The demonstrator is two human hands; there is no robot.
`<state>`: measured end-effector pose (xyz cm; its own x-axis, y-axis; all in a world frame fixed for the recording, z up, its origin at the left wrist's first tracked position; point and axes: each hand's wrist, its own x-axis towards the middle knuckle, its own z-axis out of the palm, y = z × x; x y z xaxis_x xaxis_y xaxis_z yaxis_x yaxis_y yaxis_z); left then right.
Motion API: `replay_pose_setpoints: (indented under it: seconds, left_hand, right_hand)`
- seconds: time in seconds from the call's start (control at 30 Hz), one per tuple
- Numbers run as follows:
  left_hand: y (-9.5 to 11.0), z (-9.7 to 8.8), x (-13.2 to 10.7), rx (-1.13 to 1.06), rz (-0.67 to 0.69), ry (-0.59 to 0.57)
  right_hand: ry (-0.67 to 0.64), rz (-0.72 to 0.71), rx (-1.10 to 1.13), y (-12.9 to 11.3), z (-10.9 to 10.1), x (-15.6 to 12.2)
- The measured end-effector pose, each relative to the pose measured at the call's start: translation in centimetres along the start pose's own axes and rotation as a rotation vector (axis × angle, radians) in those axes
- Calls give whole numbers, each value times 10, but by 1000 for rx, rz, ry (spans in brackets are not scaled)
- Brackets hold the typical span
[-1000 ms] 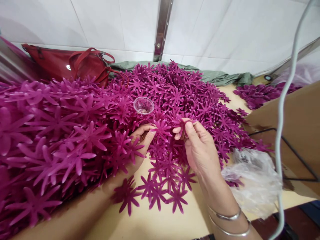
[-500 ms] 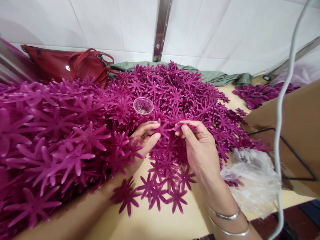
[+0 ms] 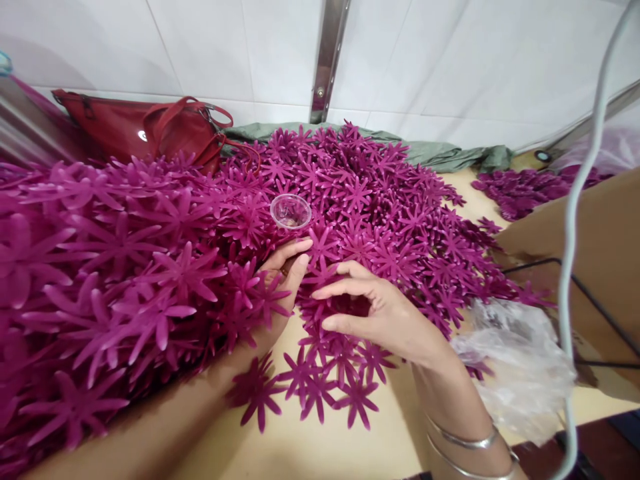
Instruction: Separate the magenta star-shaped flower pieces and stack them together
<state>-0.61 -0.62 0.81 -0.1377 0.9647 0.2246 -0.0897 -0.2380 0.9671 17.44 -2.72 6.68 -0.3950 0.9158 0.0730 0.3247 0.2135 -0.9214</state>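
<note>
A big heap of magenta plastic flowers point(image 3: 125, 267) covers the left and middle of the pale table point(image 3: 305, 453). My left hand point(image 3: 283, 283) lies at the heap's edge, fingers curled round a bunch of these flowers resting in its palm. My right hand point(image 3: 385, 317) hovers just right of it with fingers spread and thumb apart, palm down over the loose flowers point(image 3: 330, 383) lying flat on the table; its fingertips touch or nearly touch them. Two bangles sit on the right wrist.
A small clear plastic cup point(image 3: 291, 211) rests on the heap above my hands. A red handbag point(image 3: 165, 130) and green cloth point(image 3: 440, 157) lie against the tiled wall. At right: a crumpled plastic bag point(image 3: 515, 367), a cardboard box point(image 3: 595, 220), a hanging grey cable point(image 3: 575, 220), a second flower pile point(image 3: 525, 190).
My right hand let go of the flower it pinched, dropped lower and opened over the loose flowers. The left hand stayed put with its bunch.
</note>
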Motion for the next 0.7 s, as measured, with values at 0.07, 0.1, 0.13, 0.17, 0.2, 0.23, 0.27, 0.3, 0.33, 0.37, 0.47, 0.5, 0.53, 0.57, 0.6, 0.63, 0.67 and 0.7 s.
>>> replay_pose_setpoints:
  seconds: [0.07, 0.1, 0.13, 0.17, 0.2, 0.23, 0.27, 0.3, 0.33, 0.37, 0.47, 0.5, 0.53, 0.57, 0.6, 0.63, 0.67, 0.7]
  left_hand:
    - [0, -1, 0, 39, 28, 21]
    - [0, 0, 0, 37, 41, 23]
    - [0, 0, 0, 22, 46, 20]
    - [0, 1, 0, -2, 42, 17]
    - [0, 2, 0, -29, 32, 18]
    - [0, 4, 1, -59, 21, 25]
    - [-1, 5, 1, -87, 11, 37]
    - [-1, 6, 1, -112, 6, 51]
    - [-2, 6, 2, -130, 4, 60]
    - [-2, 7, 2, -142, 3, 62]
    - [-2, 6, 2, -150, -5, 41]
    - [-2, 6, 2, -153, -8, 37]
    - [-1, 6, 2, -160, -10, 38]
    - [0, 7, 1, -166, -14, 41]
    - [2, 7, 1, -169, -20, 45]
    - [4, 7, 0, -167, -25, 45]
    - [5, 8, 0, -159, -31, 38]
    - [7, 8, 0, -147, -35, 30]
  right_hand:
    - [-7, -6, -12, -2, 0, 0]
    - [51, -5, -1, -1, 1, 1]
    - [126, 4, 11, 1, 2, 1]
    - [211, 19, 22, 4, 3, 2]
    - [298, 38, 29, 6, 4, 3]
    - [379, 58, 36, 9, 4, 4]
    - [448, 66, 53, 11, 5, 5]
    - [500, 58, 84, 12, 6, 5]
    - [541, 41, 124, 13, 6, 6]
    - [575, 20, 165, 14, 7, 6]
    - [665, -21, 253, 14, 7, 7]
    - [681, -22, 271, 15, 7, 7]
    - [690, -24, 292, 15, 7, 8]
    - [692, -26, 313, 16, 7, 8]
    - [689, -27, 327, 17, 7, 9]
    - [686, -24, 331, 17, 7, 9]
    - [685, -18, 321, 18, 7, 9]
    - [691, -14, 304, 19, 7, 8]
